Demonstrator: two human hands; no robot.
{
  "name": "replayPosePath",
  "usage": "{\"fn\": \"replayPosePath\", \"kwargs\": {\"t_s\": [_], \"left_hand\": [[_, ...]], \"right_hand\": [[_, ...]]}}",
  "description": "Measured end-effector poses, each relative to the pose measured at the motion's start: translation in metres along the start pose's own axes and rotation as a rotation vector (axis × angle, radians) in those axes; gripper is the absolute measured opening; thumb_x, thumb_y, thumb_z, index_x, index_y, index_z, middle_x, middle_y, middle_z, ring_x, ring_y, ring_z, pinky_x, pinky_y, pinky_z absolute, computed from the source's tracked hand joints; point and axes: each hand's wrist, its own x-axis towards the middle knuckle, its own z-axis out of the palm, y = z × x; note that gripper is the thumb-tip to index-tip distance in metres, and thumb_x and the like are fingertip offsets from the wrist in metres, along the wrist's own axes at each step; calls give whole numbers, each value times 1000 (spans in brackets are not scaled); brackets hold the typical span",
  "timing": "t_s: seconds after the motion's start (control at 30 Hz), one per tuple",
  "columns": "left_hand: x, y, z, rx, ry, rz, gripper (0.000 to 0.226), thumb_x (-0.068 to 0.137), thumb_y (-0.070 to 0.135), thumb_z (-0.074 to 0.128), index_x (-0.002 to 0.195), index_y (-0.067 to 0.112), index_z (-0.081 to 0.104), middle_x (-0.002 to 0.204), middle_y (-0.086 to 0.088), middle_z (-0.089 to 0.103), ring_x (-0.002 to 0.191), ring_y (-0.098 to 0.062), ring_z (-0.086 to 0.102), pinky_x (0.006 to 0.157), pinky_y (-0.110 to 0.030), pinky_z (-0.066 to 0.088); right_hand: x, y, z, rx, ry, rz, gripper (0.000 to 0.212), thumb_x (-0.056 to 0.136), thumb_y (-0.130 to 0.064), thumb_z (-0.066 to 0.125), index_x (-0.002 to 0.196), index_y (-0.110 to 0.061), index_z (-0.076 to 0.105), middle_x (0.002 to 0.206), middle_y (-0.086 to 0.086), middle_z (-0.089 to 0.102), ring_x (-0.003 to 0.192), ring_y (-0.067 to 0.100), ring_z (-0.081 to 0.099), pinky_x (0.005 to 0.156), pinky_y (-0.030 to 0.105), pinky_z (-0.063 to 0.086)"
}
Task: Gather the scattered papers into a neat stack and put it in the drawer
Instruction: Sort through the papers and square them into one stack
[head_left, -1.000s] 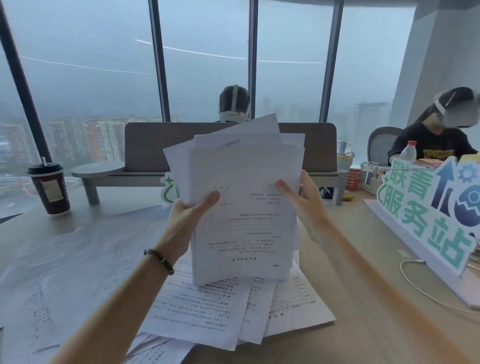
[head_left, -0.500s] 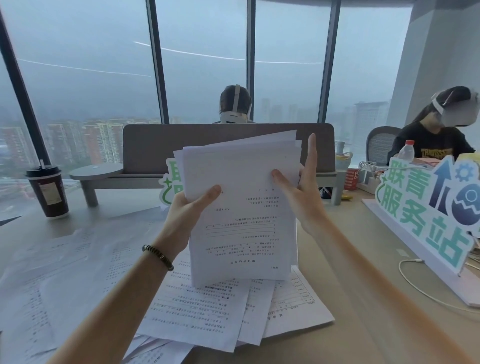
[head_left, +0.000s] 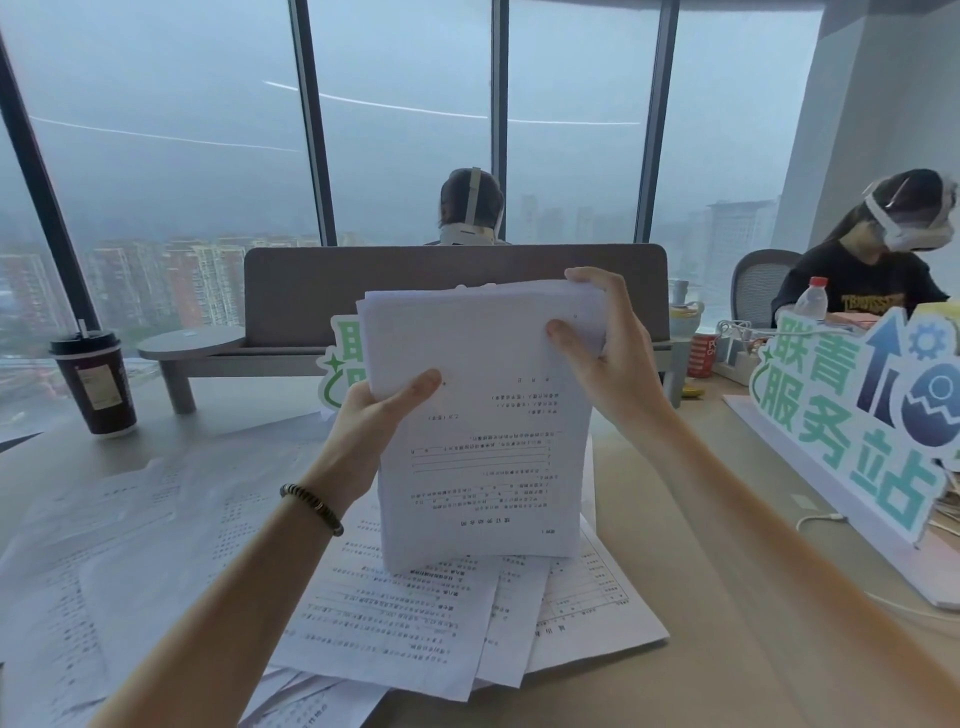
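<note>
I hold a stack of printed white papers (head_left: 483, 441) upright, its bottom edge standing on loose sheets on the desk. My left hand (head_left: 374, 415) grips the stack's left edge, thumb on the front page. My right hand (head_left: 602, 338) grips the top right corner, fingers curled over the top edge and thumb on the front. Several more loose papers (head_left: 156, 530) lie scattered flat over the left and near part of the desk (head_left: 727, 597). No drawer is in view.
A dark lidded paper cup (head_left: 96, 384) stands at the far left. A grey divider with a shelf (head_left: 447, 291) crosses the back. A large green-lettered sign (head_left: 857, 415) and a white cable (head_left: 831, 519) sit on the right. Two people sit beyond.
The fanned sheets have been squared into a tighter stack. My right hand moved from the right edge up to the top right corner and curled over it. My left hand kept its hold.
</note>
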Motion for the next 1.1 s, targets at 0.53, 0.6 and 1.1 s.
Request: {"fn": "replayPosePath", "kwargs": {"t_s": [0.53,0.6,1.1], "left_hand": [[0,0,1,-27,-13,14,24,76,28,72,97,18,74,95,-4,78,86,-21,75,80,-41,60],[0,-1,0,-42,-9,18,23,76,28,72,97,18,74,96,-5,78,88,-22,75,79,-40,60],[-7,-32,-15,-23,-101,-85,26,85,23,67,109,15,73,114,-12,74,108,-32,70,91,-48,56]], "right_hand": [[0,-2,1,334,0,97,46,99,-7,56,134,-35,44,121,-9,62,100,9,61,86,30,52],[-4,-1,3,531,-5,245,59,97,-10,63,140,-36,33,106,0,69,92,12,67,80,30,57],[-58,44,37,594,-209,690,19,84,-20,78,102,-14,76,105,5,78,97,28,74,85,44,60]]}}
